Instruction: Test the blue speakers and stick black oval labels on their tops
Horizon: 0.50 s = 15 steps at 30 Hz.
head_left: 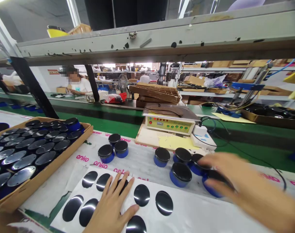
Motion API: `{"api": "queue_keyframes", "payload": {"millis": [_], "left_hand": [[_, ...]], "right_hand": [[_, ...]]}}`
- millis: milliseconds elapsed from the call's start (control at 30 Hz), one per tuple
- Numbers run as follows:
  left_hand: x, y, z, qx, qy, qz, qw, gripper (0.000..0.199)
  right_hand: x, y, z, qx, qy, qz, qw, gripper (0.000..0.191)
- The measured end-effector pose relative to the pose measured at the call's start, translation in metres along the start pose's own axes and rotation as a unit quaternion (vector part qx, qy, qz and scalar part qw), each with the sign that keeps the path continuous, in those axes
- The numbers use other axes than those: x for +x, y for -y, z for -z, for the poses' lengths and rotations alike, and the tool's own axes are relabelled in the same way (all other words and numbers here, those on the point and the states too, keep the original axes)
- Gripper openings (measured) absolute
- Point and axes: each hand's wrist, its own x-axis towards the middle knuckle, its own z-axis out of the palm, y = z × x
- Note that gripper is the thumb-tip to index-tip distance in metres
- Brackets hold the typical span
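Observation:
My left hand [113, 204] lies flat with its fingers spread on a white sheet [186, 207] of round, glossy black stickers [141, 195]. Its fingers cover part of one sticker. My right hand [237, 181], blurred by motion, is at the right end of a group of short blue cylinders with black tops [180, 174]. Its thumb and fingers are on either side of one such cylinder [211, 187], partly hidden; whether they grip it I cannot tell. Three more cylinders [106, 153] stand together behind the sheet, left of that group.
At left, a cardboard tray [64, 154] holds many similar pieces. Behind the work surface stands a control box [170, 124] with buttons and a black cable [256, 158]. An overhead shelf [157, 42] crosses above. A person [80, 84] sits across the green bench.

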Motion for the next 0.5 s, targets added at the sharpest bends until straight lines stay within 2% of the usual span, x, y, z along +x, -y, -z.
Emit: {"api": "queue_keyframes", "payload": {"millis": [33, 67, 100, 133, 200, 367, 500], "left_hand": [[0.001, -0.001, -0.002, -0.003, 0.005, 0.002, 1.0, 0.065], [0.002, -0.001, -0.004, -0.009, 0.009, 0.004, 1.0, 0.065], [0.003, -0.001, -0.006, -0.016, 0.011, 0.009, 1.0, 0.066], [0.004, 0.0, -0.008, -0.027, 0.014, 0.012, 0.999, 0.066], [0.004, 0.003, -0.01, -0.05, 0.023, 0.019, 0.998, 0.066], [0.003, 0.009, -0.007, -0.093, 0.059, 0.017, 0.994, 0.067], [0.004, 0.01, -0.003, -0.111, 0.069, 0.018, 0.991, 0.067]], "right_hand": [[0.007, 0.038, -0.008, 0.101, 0.104, 0.052, 0.988, 0.032], [0.015, 0.071, -0.016, 0.175, 0.241, 0.095, 0.95, 0.031], [0.023, 0.098, -0.025, 0.19, 0.308, 0.121, 0.924, 0.032], [0.031, 0.116, -0.034, 0.169, 0.324, 0.148, 0.919, 0.035], [0.045, 0.131, -0.049, 0.147, 0.33, 0.168, 0.917, 0.041], [0.058, 0.119, -0.067, 0.141, 0.325, 0.217, 0.91, 0.043], [0.048, 0.119, -0.062, 0.103, 0.246, 0.263, 0.927, 0.032]]}}
